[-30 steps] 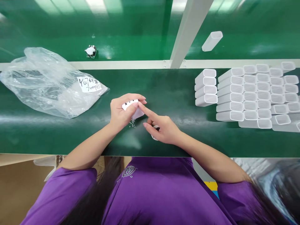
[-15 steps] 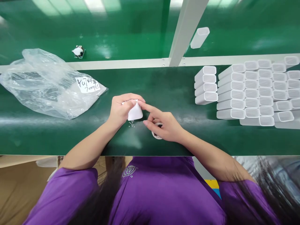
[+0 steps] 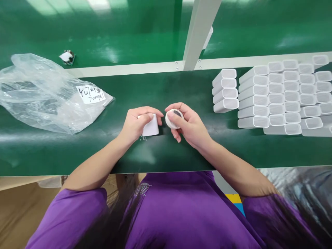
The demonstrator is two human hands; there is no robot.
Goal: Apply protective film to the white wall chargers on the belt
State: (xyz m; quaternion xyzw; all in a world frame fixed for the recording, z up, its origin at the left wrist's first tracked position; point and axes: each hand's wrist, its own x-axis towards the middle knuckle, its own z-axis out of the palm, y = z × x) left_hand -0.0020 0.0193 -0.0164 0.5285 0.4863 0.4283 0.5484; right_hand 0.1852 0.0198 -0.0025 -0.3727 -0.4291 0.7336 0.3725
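Mid-bench (image 3: 155, 157): L hand (image 3: 133, 123) pinches white rounded-corner case (image 3: 150, 128), thumb over far edge; R hand (image 3: 194, 127) grips round white disc (image 3: 170, 125) w/ dark patch, just right. Best, IMO: light thumb, case steady, disc away from tiny clear bits (image 3: 143, 138) (loose, case's near-left).

A handwritten white label (image 3: 90, 94) on the clear plastic bag (image 3: 44, 100) reads "YU7", unclear characters, then "7000pcs"; the purple shirt (image 3: 181, 214) bears a blurred, unreadable emblem (image 3: 141, 189).
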